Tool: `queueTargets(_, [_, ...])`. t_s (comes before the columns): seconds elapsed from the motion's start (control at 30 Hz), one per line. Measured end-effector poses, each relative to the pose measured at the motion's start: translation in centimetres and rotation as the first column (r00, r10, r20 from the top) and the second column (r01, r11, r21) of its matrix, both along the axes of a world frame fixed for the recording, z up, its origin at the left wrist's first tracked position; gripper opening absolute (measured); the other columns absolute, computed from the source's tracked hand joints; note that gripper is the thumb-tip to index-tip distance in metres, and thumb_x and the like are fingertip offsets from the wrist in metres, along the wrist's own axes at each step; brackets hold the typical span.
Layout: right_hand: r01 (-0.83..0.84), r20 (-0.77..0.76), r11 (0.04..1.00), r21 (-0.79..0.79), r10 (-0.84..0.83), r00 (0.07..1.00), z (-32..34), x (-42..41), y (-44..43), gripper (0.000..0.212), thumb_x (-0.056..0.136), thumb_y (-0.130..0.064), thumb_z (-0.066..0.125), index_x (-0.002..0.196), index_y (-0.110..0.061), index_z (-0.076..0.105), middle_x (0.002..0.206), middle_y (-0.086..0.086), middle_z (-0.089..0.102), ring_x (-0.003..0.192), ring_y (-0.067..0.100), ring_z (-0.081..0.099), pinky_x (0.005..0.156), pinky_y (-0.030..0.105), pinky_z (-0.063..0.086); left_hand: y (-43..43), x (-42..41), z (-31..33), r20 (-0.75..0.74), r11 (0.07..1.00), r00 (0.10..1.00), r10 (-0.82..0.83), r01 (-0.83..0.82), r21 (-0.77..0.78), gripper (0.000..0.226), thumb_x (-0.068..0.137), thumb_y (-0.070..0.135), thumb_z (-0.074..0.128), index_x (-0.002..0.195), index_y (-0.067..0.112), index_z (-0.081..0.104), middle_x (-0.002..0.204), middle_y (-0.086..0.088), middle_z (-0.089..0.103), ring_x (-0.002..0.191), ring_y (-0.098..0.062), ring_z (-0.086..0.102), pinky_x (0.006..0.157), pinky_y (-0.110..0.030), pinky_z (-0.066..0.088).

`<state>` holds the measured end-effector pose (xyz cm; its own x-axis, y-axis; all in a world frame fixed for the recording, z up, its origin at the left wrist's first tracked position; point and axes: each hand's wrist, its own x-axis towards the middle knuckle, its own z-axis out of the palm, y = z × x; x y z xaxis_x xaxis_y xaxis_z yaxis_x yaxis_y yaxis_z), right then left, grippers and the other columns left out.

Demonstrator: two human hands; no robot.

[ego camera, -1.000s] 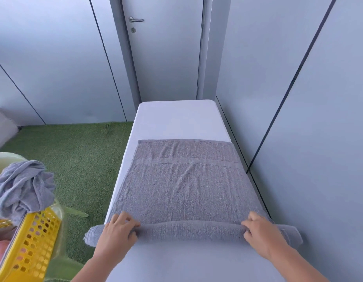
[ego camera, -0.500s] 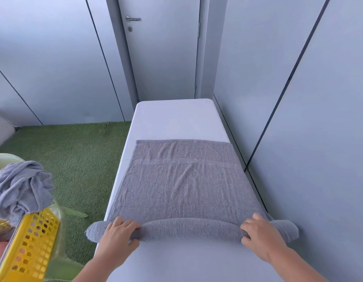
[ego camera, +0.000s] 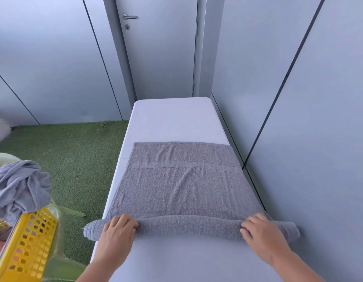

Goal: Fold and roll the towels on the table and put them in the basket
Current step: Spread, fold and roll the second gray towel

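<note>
A grey towel [ego camera: 182, 180] lies flat across the white table [ego camera: 172, 119], its near edge rolled into a thick tube that sticks out past both table sides. My left hand [ego camera: 117, 231] presses on the roll near its left end, fingers curled over it. My right hand [ego camera: 260, 231] rests on the roll near its right end in the same way. A yellow perforated basket [ego camera: 28, 243] stands at the lower left beside the table, with a crumpled grey towel [ego camera: 19, 188] heaped on it.
A grey wall runs close along the table's right side. Green artificial turf [ego camera: 74, 159] covers the floor to the left. A closed door [ego camera: 160, 47] stands beyond the table's far end. A pale green rim shows behind the basket.
Both hands have pushed the roll slightly away from me, so the tube is a little thicker and the flat part of the towel shorter.
</note>
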<state>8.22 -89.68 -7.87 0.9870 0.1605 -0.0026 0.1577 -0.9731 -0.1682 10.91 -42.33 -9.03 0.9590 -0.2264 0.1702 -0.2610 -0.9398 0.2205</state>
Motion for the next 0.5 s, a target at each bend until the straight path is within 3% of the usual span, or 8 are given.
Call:
queueTargets(0.1, [-0.033,0.002,0.996,-0.077,0.033,0.999,0.1,-0.7,0.3,0.028,0.06,-0.039,0.07,0.085,-0.027,0.068,0.086,-0.019,0.059,0.087,0.014,0.055,0.069,0.031,0.051,0.2,-0.4,-0.1,-0.088,0.999,0.996,-0.015,0.018,0.033,0.034,0.073,0.048,0.06,0.104,0.037,0.06,0.108,0.023,0.056,0.102,-0.011,0.053,0.081,-0.032,0.047])
queueTargets(0.17, [-0.032,0.015,0.994,-0.104,0.034,0.999,0.1,-0.6,0.3,0.033,0.054,-0.033,0.068,0.087,-0.027,0.07,0.085,-0.019,0.061,0.086,0.014,0.055,0.068,0.032,0.051,0.4,-0.5,0.0,-0.15,0.998,0.989,0.003,0.007,0.067,0.042,0.065,0.047,0.066,0.104,0.041,0.056,0.101,0.027,0.057,0.099,-0.011,0.054,0.079,-0.031,0.044])
queueTargets(0.3, [-0.055,0.021,0.994,-0.099,0.057,0.998,0.9,0.1,0.6,0.007,0.056,-0.034,0.06,0.062,-0.031,0.057,0.061,-0.019,0.046,0.073,0.012,0.048,0.06,0.027,0.043,0.2,-0.2,0.6,-0.135,0.997,0.991,0.006,0.004,0.071,0.025,0.068,0.044,0.054,0.092,0.039,0.056,0.083,0.025,0.06,0.086,-0.013,0.052,0.073,-0.031,0.043])
queueTargets(0.4, [-0.057,-0.024,0.993,-0.106,0.055,0.998,1.2,0.6,0.2,0.025,0.06,-0.036,0.059,0.055,-0.029,0.035,0.054,-0.016,0.033,0.066,0.012,0.04,0.057,0.025,0.034,0.3,-0.3,0.9,-0.09,0.997,0.996,-0.023,0.029,0.075,0.02,0.07,0.043,0.049,0.086,0.037,0.058,0.073,0.023,0.059,0.077,-0.014,0.056,0.066,-0.03,0.043])
queueTargets(0.5, [-0.007,-0.125,0.997,-0.075,-0.002,0.992,1.5,1.1,0.4,0.018,0.078,-0.031,0.049,0.063,-0.024,0.044,0.065,-0.011,0.045,0.079,0.013,0.041,0.063,0.029,0.034,0.6,-0.1,0.7,-0.055,0.996,0.998,-0.015,0.019,0.091,0.023,0.073,0.04,0.047,0.087,0.036,0.065,0.082,0.02,0.058,0.083,-0.016,0.055,0.071,-0.035,0.048])
